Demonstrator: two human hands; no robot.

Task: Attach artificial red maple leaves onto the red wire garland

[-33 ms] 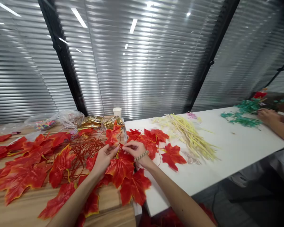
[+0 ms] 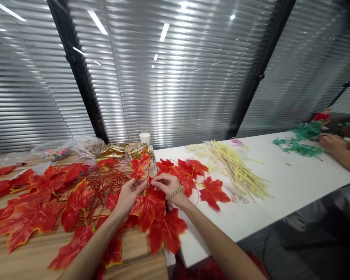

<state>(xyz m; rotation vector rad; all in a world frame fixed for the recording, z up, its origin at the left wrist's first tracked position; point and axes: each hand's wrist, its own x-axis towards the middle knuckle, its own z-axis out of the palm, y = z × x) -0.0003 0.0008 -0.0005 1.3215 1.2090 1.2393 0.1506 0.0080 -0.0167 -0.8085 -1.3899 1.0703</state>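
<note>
Pinching a red maple leaf (image 2: 148,205) near its stem, left hand (image 2: 127,196) and right hand (image 2: 167,186) should keep fingertips close, steadying it at frame centre.

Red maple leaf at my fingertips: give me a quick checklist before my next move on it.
1. Left hand touching the red maple leaf: ok.
2. Right hand pinching at the leaf's stem end: ok.
3. Whether the stem is actually seated: cannot tell, fingers hide it.
4. Red stems within reach beside the left hand: ok.
5. Paper cup upright, away from both hands: ok.
6. Another person's hand far off at the green sprigs: ok.
</note>
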